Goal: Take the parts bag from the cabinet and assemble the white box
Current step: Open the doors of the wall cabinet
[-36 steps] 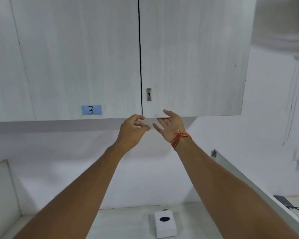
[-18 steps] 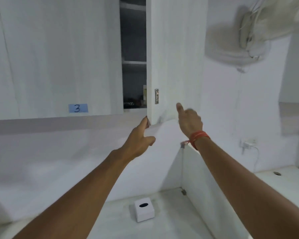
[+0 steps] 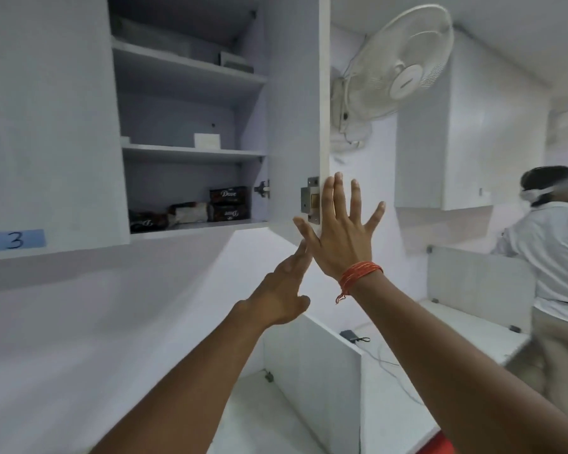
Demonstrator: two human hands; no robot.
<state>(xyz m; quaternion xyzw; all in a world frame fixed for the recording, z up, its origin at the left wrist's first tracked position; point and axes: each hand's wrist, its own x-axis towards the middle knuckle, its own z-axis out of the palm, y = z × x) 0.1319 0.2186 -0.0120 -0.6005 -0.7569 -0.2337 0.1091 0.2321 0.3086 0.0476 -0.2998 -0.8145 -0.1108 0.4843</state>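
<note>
The wall cabinet's right door (image 3: 292,109) stands wide open, edge-on to me, its metal lock (image 3: 310,199) showing. My right hand (image 3: 338,237), with an orange thread at the wrist, is spread flat against the door's edge beside the lock. My left hand (image 3: 284,290) reaches up just below the door's lower corner, fingers extended, holding nothing. Inside, the bottom shelf (image 3: 191,226) carries dark Dove packs (image 3: 228,203) and crumpled wrapped packets (image 3: 187,213). A small white box (image 3: 206,140) sits on the middle shelf. I cannot tell which item is the parts bag.
The shut left door bears a blue label "3" (image 3: 16,240). A wall fan (image 3: 397,70) hangs right of the open door. A white partition panel (image 3: 312,368) stands below, a dark adapter with cable (image 3: 351,335) behind it. A person in a white shirt (image 3: 551,257) stands at far right.
The right cabinet door has swung from shut to fully open, showing the shelves. My right hand has flattened against its edge, and my view has turned right and up.
</note>
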